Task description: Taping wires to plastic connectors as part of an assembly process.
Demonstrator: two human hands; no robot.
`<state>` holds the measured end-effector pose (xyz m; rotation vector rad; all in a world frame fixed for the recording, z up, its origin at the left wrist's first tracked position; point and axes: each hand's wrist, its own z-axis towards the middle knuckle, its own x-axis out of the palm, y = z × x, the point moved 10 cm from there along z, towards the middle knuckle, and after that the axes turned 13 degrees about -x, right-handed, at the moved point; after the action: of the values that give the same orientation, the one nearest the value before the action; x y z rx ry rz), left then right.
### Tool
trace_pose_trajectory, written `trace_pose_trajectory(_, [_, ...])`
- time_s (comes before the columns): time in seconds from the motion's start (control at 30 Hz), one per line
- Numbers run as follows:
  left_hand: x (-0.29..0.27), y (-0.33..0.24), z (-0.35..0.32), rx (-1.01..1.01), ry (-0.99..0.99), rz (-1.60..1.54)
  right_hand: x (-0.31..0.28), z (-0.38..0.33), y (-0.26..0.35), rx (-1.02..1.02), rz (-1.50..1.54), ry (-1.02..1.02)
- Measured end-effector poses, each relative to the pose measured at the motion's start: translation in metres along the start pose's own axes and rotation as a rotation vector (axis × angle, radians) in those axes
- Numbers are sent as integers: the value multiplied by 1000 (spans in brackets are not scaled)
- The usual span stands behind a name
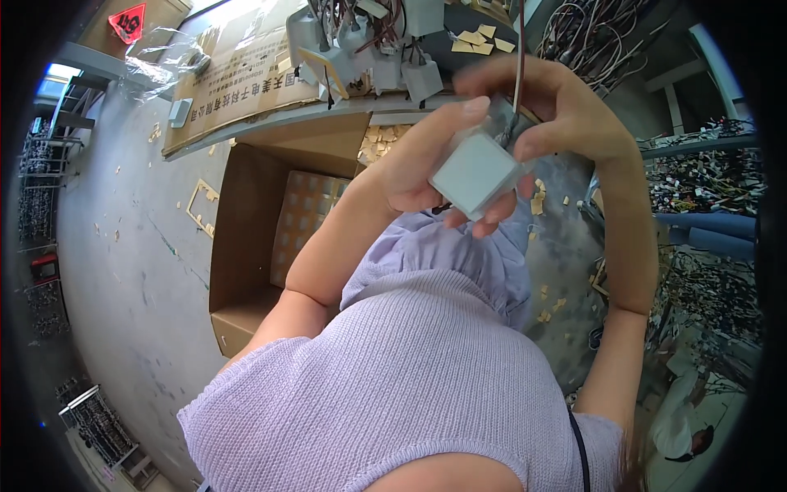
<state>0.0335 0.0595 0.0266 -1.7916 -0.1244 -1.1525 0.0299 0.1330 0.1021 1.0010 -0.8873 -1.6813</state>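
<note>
In front of my chest, my left hand grips a small white square box with rounded edges. Its thumb lies along the box's upper side and its fingertips show underneath. From the box's far corner a thin reddish-brown and white cable rises past the top of the view. My right hand curves around the cable where it meets the box, the thumb close to the box's right corner. Motion blurs its forefinger, and its other fingers are mostly hidden, so its grip is unclear.
Ahead is a workbench covered with flattened cardboard, holding several wired white boxes and yellow pieces. An open carton stands below left. Cable bundles hang at far right. Scraps litter the floor; a person appears lower right.
</note>
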Motion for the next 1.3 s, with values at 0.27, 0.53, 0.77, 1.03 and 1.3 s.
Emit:
trace_pose_trajectory(0.27, [-48, -39, -37, 231, -920, 696, -12, -29, -10, 420, -127, -142])
trace_pose_trajectory(0.53, [-34, -24, -20, 187, -892, 801, -22, -16, 14, -146, -829, -538])
trace_pose_trajectory(0.77, [-42, -52, -56, 449, -1277, 1139, -25, -19, 13, 160, -880, -415])
trace_pose_trajectory(1.03, [-59, -16, -20, 135, -735, 488, -4, -22, -13, 190, -155, -295])
trace_pose_trajectory(1.3, [-16, 17, 7, 39, -76, 32, 37, 18, -35, 186, 277, -262])
